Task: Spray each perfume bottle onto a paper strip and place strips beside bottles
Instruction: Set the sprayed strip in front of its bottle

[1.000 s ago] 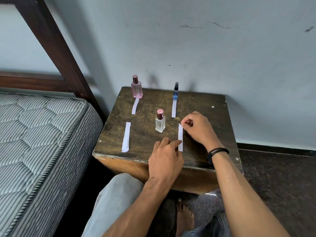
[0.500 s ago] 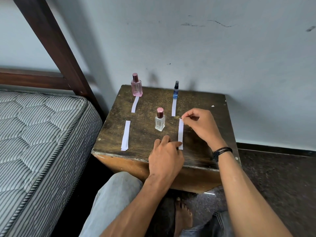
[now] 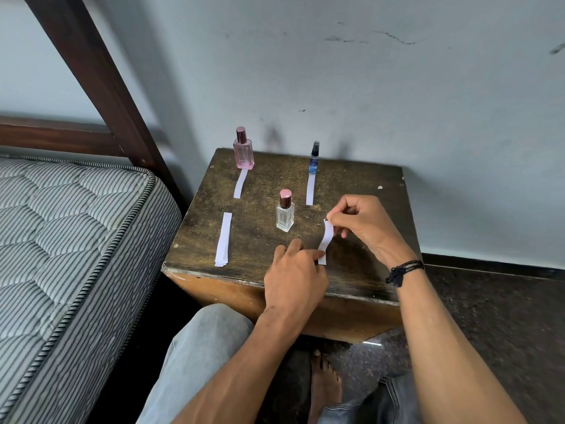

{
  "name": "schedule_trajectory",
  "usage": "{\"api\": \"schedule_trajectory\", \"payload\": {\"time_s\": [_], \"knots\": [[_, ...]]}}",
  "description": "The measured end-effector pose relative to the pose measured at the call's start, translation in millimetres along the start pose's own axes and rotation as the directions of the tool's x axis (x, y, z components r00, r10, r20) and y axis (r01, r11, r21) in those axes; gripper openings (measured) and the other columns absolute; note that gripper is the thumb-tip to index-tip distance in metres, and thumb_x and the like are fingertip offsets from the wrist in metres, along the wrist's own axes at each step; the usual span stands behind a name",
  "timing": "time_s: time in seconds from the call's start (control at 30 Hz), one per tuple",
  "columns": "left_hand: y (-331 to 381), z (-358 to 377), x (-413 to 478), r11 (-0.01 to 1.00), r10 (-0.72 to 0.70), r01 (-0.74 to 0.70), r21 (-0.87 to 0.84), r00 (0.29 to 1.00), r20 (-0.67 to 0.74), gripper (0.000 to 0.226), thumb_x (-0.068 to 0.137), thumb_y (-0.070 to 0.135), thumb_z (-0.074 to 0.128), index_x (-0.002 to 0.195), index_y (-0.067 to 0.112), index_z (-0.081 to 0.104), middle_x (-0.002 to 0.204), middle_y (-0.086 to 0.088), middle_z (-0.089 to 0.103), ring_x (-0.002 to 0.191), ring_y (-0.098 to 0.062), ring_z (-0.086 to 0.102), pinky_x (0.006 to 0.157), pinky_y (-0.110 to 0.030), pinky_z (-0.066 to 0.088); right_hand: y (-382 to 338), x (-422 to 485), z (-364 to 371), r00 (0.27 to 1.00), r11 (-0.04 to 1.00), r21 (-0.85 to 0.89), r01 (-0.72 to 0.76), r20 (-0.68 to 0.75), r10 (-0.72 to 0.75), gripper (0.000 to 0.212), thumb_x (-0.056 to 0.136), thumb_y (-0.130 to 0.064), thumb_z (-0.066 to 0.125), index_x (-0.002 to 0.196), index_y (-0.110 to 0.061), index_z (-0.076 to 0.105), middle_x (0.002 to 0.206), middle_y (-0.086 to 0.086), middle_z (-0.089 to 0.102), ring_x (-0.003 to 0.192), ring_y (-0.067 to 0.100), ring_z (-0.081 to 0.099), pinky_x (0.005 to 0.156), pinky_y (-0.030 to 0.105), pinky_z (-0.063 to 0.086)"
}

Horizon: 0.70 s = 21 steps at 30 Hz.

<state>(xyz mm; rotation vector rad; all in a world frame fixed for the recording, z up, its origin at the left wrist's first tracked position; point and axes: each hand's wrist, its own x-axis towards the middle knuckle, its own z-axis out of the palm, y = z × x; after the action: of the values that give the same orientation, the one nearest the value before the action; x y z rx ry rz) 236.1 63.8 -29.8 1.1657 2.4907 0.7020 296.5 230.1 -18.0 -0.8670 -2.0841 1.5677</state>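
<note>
At three o'clock of the clear bottle point(image 3: 285, 214), the strip point(image 3: 326, 238) runs twelve-to-six; right hand point(image 3: 363, 223) pinches its far end, left hand point(image 3: 295, 280) presses the near end.

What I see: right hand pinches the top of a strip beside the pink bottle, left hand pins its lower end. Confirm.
Wrong bottle. The head view shows the strip beside the clear bottle, not the pink bottle; right hand pinches its top, left hand pins its lower end.
</note>
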Motion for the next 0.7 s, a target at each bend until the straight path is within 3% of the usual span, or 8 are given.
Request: {"api": "schedule_trajectory", "payload": {"time_s": [0.13,0.3,0.5,0.7], "knots": [[0.4,-1.0,0.0,1.0,-0.002,0.002,-0.007,1.0,0.003,0.039,0.094,0.022,0.052,0.13,0.029,0.067,0.115,0.006,0.055,0.115,-0.019,0.046,0.092,-0.04,0.053,-0.3,-0.8,2.5,0.999,0.999,0.023,0.023,-0.04,-0.022,0.003,0.084,0.01,0.069,0.081,0.009,0.069,0.064,0.004,0.07,0.058,0.012,0.066,0.054,0.022,0.053],[0.7,-1.3,0.3,1.0,-0.007,0.007,-0.006,1.0,0.006,0.039,0.095,0.022,0.052,0.13,0.029,0.067,0.114,0.006,0.054,0.115,-0.02,0.046,0.091,-0.041,0.054,0.4,1.0,5.4,0.994,0.998,0.035,0.047,-0.103,-0.043,0.006,0.084,0.008,0.071,0.081,0.003,0.071,0.077,0.019,0.073,0.064,0.02,0.066,0.06,0.026,0.056],[2.0,-2.2,0.8,1.0,-0.022,0.022,0.001,1.0,0.015,0.039,0.095,0.022,0.051,0.129,0.03,0.067,0.115,0.006,0.055,0.117,-0.02,0.046,0.09,-0.042,0.054,1.9,3.6,7.3,0.996,0.999,0.002,0.033,-0.078,-0.033,0.004,0.084,0.008,0.071,0.082,0.005,0.07,0.069,-0.003,0.072,0.06,0.013,0.066,0.054,0.024,0.057],[2.3,-1.8,0.8,1.0,-0.023,0.023,-0.001,1.0,0.018,0.039,0.095,0.022,0.051,0.13,0.03,0.067,0.116,0.007,0.055,0.117,-0.02,0.045,0.09,-0.041,0.054,2.9,2.4,7.8,0.992,0.995,-0.078,0.055,-0.112,-0.063,0.006,0.084,0.005,0.071,0.082,0.001,0.067,0.079,0.011,0.071,0.057,0.021,0.069,0.05,0.028,0.057]]}}
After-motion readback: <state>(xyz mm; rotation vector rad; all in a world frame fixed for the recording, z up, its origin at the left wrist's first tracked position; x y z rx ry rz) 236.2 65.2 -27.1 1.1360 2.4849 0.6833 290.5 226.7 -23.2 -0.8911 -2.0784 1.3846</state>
